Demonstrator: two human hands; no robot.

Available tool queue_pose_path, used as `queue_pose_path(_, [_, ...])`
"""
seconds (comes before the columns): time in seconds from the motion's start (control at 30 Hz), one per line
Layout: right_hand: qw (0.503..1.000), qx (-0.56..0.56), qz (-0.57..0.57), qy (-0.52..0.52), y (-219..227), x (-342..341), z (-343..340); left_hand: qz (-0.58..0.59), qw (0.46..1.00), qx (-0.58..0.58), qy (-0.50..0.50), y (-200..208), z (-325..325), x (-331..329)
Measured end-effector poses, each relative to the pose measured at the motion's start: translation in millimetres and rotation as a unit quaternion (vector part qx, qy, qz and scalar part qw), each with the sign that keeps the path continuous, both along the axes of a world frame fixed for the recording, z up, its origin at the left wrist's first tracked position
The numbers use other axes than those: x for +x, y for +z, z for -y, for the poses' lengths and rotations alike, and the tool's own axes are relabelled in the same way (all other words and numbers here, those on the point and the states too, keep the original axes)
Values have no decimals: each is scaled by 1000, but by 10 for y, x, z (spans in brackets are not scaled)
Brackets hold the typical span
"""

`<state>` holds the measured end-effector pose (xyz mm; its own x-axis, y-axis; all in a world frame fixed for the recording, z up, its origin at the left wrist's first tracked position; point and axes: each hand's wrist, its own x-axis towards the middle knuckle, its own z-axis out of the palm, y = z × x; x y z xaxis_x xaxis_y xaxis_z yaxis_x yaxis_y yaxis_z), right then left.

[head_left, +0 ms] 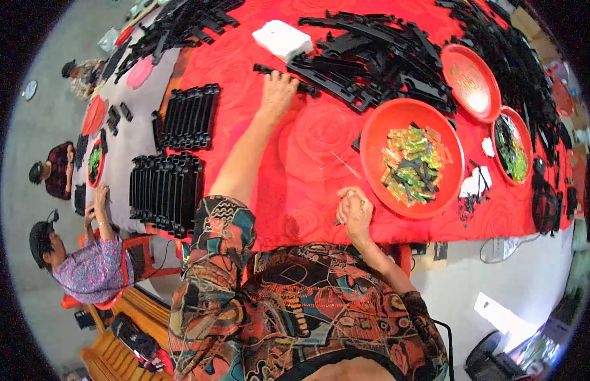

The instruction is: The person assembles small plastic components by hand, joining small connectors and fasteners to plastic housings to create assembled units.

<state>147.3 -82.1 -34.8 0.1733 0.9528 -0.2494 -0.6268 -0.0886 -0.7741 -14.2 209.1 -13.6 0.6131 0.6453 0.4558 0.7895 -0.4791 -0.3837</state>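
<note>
Black plastic lies everywhere on the red-clothed surface (269, 213): one strip (263, 68) sits far out under the left hand's (279, 92) bent fingers, though I can't tell whether that grip has closed. The right hand (355, 213) is clenched, contents hidden, near the red bowl (379, 130). Bars (165, 193) at left stand in rows, probably for order.

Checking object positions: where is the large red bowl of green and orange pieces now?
In the head view, the red bowl sits right of centre on the red tablecloth, up and right of the right hand, below the heap of black parts.
</note>
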Motion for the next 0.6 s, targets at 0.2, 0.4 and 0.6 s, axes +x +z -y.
queue_pose_path(0.2, [1000,11,2,16,-9,-1,5,-18,999,-4,-37,199,364,-6])
queue_pose_path(0.4, [994,44,85,56,28,-15,80,-33,996,-71,-47,485,1176,120])
queue_pose_path(0.6, [980,80,172,65,241,10,228,-6,984,-164,-76,628,2117,181])
